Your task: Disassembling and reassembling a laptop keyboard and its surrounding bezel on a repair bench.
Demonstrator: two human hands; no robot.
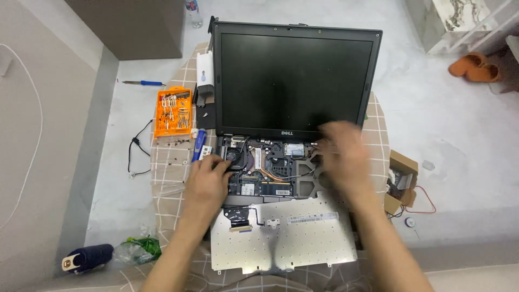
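Checked cloth (167, 162) under opened laptop (294, 81); left hand (208, 181) grip loose on internals; right hand (343, 157) blurred, grip unclear.

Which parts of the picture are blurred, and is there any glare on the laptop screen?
Head view: the right hand is smeared by motion blur; the left hand and the opened laptop are sharp. The dark screen shows no strong glare. Light is soft and even.

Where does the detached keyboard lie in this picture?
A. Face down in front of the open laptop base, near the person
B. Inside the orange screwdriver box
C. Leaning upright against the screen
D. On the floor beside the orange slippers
A: the keyboard lies with its metal back up, between the laptop base and the person.
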